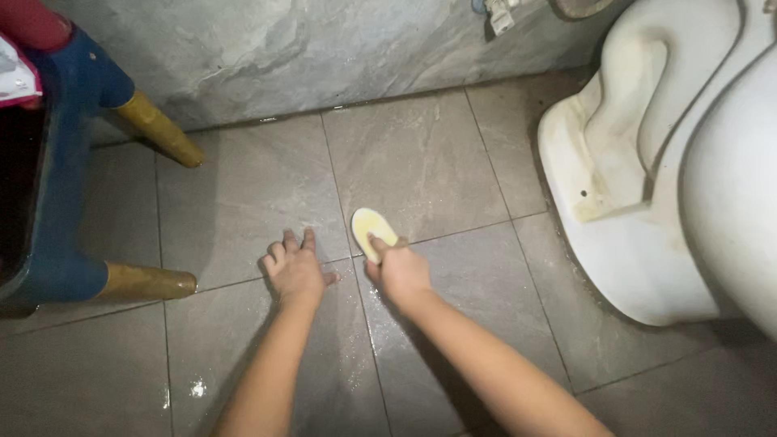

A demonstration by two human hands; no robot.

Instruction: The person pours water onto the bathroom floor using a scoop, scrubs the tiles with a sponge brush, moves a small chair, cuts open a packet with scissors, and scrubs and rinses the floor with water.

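Right hand (pixel 402 271): your fingers are curled around the yellow sponge (pixel 371 231), pressing it onto the floor tile (pixel 421 162).
Left hand (pixel 295 267): fingers spread flat on the tile, empty, just beside the sponge.
Toilet base (pixel 615 202): well off to the right of your fingers.

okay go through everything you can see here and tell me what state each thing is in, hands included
Right hand: closed around the yellow sponge, pressing it on the floor.
Left hand: empty, fingers spread, flat on the floor.
Yellow sponge: lying flat on a grout line, partly under the fingers.
Floor tiles: wet, with white foam specks.
Toilet base: upright, stained and grimy.
Blue stool: standing on yellow-tipped legs.
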